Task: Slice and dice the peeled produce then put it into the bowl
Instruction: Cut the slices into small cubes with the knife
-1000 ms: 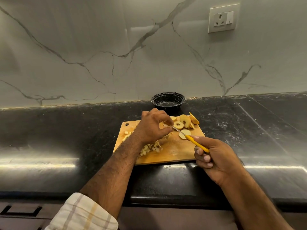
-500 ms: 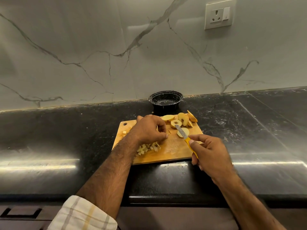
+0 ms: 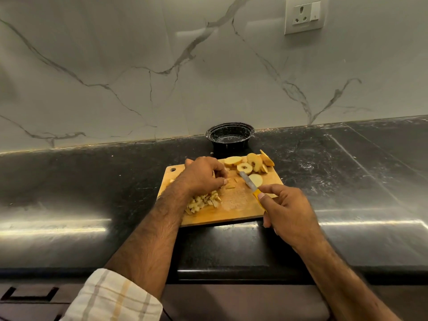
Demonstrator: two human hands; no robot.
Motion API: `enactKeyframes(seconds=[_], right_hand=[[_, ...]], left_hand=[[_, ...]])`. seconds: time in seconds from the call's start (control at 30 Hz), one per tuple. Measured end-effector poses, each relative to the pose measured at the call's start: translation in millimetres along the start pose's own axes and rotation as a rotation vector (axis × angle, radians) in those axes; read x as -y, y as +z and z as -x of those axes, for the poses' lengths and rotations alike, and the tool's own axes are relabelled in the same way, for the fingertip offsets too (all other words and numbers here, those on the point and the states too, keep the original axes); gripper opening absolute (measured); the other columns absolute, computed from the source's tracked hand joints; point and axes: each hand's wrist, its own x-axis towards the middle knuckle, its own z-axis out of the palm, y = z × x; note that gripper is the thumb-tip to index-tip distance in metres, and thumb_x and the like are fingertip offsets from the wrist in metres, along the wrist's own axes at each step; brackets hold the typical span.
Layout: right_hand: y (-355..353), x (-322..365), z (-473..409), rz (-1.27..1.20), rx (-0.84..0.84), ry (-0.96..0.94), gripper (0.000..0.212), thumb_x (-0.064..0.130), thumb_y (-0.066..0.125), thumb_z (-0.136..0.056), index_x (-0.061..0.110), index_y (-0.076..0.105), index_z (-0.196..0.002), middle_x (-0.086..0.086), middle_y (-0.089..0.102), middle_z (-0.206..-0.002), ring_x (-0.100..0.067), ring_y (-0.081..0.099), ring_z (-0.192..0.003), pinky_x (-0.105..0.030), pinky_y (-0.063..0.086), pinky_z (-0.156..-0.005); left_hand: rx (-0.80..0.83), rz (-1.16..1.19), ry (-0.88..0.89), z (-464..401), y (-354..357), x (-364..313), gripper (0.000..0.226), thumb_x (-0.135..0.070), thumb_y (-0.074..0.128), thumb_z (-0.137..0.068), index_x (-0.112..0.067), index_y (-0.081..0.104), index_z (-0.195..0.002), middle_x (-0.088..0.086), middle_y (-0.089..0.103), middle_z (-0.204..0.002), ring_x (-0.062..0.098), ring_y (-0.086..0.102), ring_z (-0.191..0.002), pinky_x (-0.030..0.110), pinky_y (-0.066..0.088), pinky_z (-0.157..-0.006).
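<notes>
Head view: right hand [image 3: 288, 210] gripping knife [image 3: 251, 185], bare cutting board [image 3: 234, 205] beside.

Pale yellow slices [image 3: 251, 163], black bowl [image 3: 230, 138], yellow-handled knife [image 3: 251, 185], grey-veined white wall [image 3: 139, 66], checked sleeve [image 3: 113, 297].

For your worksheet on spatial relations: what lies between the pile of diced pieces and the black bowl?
In the head view, the left hand lies between the diced pieces and the bowl, over the cutting board.

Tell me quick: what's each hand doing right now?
Left hand: fingers curled down on the cutting board, pinching small produce pieces.
Right hand: gripping the yellow-handled knife, blade over the board.
</notes>
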Motion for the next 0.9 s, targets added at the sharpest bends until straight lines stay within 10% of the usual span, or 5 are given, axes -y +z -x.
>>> enactKeyframes(seconds=[0.9], right_hand=[[0, 4, -1, 0.06, 0.016, 0.005, 0.03, 0.036, 0.058, -0.105, 0.026, 0.068, -0.132, 0.007, 0.07, -0.067, 0.002, 0.062, -0.05, -0.018, 0.046, -0.053]], left_hand=[[0.07, -0.119, 0.08, 1, 0, -13, 0.007, -0.04, 0.062, -0.102, -0.033, 0.063, -0.103, -0.017, 0.058, -0.104, 0.01, 0.049, -0.112, 0.048, 0.023, -0.111]])
